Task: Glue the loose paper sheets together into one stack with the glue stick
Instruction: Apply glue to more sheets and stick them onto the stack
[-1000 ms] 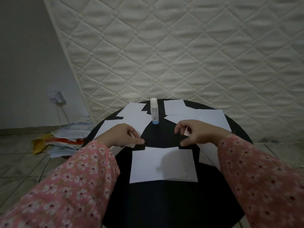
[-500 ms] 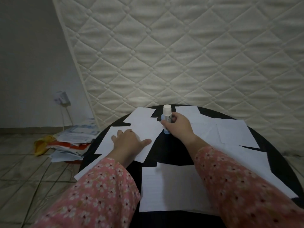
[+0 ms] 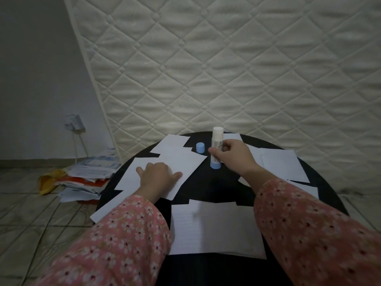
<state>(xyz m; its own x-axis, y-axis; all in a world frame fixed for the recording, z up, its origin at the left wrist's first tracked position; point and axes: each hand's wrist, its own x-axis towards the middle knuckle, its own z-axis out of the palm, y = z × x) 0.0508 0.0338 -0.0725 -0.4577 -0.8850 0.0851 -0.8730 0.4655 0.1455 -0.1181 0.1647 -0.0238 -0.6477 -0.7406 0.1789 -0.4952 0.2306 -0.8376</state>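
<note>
- One glue stick (image 3: 216, 149), upright on the round black table (image 3: 208, 188).
- One blue cap (image 3: 200, 147), just left of the glue stick.
- Two hands: the right hand (image 3: 233, 156) at the glue stick, the left hand (image 3: 158, 176) left of it.
- Loose white paper sheets (image 3: 177, 162) all round the glue stick; overlaps hide the exact number.

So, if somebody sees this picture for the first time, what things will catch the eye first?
Probably the right hand gripping the upright glue stick at the far middle of the round black table, with a small blue cap standing just left of it. White paper sheets lie scattered over the table, and the left hand rests flat on one. Behind everything stands a large quilted mattress.
</note>
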